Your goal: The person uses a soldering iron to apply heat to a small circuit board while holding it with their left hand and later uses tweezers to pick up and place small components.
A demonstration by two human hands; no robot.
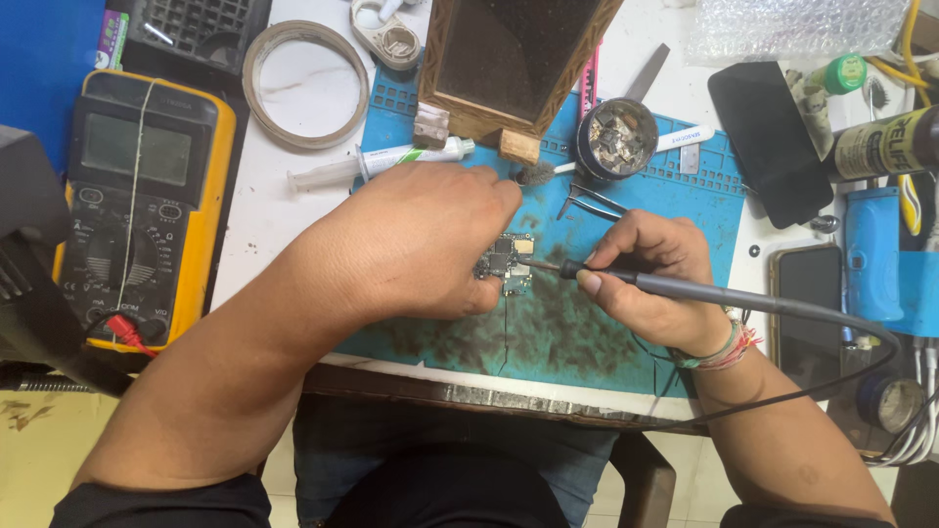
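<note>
A small dark circuit board [510, 262] lies on a stained blue work mat [587, 332]. My left hand [421, 240] rests over the board's left side and holds it down with the fingertips. My right hand [650, 279] grips a grey soldering iron [685, 286] like a pen. Its tip touches the right edge of the board. The iron's black cable [831, 381] loops off to the right.
A yellow multimeter [137, 205] sits at the left. A tape ring [305, 83], a syringe [381, 163], a wooden stand [509, 64], a round tin of metal scraps [616, 137] and tweezers [592, 200] lie behind the mat. Two phones [768, 142] [807, 298] lie at the right.
</note>
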